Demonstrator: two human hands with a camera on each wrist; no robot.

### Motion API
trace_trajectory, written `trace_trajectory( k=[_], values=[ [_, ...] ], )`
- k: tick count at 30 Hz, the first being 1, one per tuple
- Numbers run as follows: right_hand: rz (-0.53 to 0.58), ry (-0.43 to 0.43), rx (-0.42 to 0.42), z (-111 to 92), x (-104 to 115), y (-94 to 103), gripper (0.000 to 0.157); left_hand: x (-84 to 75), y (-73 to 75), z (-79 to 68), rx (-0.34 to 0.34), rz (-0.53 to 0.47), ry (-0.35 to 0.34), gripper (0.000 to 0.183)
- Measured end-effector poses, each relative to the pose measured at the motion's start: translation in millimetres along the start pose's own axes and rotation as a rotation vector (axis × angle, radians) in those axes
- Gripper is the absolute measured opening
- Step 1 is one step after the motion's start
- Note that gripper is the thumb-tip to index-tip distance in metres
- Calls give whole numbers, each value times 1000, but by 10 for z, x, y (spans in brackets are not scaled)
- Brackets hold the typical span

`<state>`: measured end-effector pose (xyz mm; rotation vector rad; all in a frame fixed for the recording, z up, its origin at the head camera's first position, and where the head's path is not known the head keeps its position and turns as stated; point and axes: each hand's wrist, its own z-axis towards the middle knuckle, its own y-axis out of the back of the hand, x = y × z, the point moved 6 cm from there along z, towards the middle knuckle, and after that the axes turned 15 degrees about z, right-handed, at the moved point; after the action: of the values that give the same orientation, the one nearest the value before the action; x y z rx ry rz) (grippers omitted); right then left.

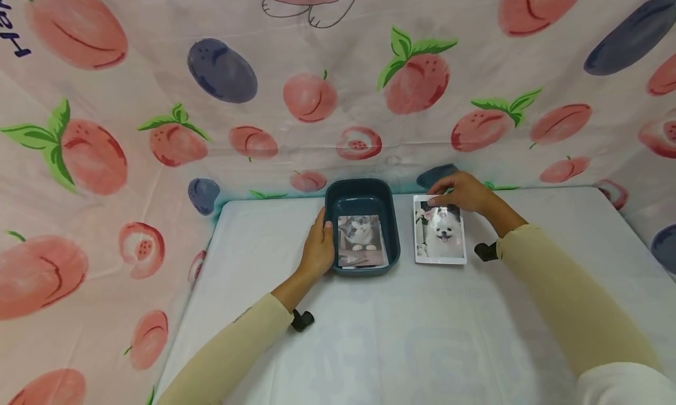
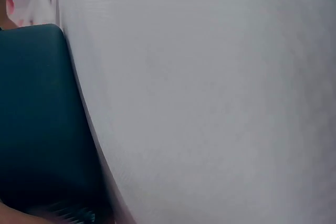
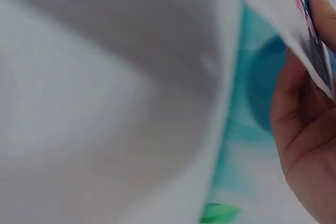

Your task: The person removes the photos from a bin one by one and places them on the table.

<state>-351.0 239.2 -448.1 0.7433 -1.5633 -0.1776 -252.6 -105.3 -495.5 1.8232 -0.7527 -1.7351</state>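
In the head view, my left hand (image 1: pixel 318 246) holds the left side of a dark teal plastic box (image 1: pixel 361 188), with the thumb at its rim. A photo print of a grey-and-white cat (image 1: pixel 361 240) lies in the box, with the edge of another print showing beneath it. To the right, my right hand (image 1: pixel 465 192) pinches the top edge of a white-bordered photo print of a fluffy white dog (image 1: pixel 443 235). The right wrist view has the thumb (image 3: pixel 323 17) on the print's face and the fingers behind it. The box's side wall (image 2: pixel 37 114) fills the left of the left wrist view.
A white cloth covers the table (image 1: pixel 380 334). Behind it hangs a fruit-patterned curtain (image 1: pixel 253 182), close to the table's far edge. Black wrist devices (image 1: pixel 303 321) show at both cuffs.
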Motion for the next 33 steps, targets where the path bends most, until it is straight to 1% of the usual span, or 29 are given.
trace_trajectory(
  k=[5, 10, 14, 19, 23, 27, 30, 33],
  values=[
    [-31, 8, -10, 107, -237, -160, 30, 4, -20, 18, -4, 7, -16, 56],
    [-69, 12, -47, 170, -377, -279, 26, 2, -41, 23, -1, 15, -21, 56],
    [-94, 45, -76, 209, -449, -352, 24, 0, -34, 11, 1, 10, -11, 56],
    [-116, 81, -81, 221, -462, -419, 22, 9, -22, -7, 3, 6, -7, 56],
    [-142, 109, -94, 223, -404, -427, 22, 24, -18, -5, 11, 15, -2, 57],
    [-164, 165, -109, 232, -245, -422, 25, 21, -1, 10, 4, 21, -6, 57],
    [-149, 214, -121, 248, -46, -424, 29, 12, 9, 19, 3, 19, -6, 57],
    [-116, 255, -135, 267, 234, -446, 35, 12, 16, 20, 5, 17, 2, 56]
  ],
)
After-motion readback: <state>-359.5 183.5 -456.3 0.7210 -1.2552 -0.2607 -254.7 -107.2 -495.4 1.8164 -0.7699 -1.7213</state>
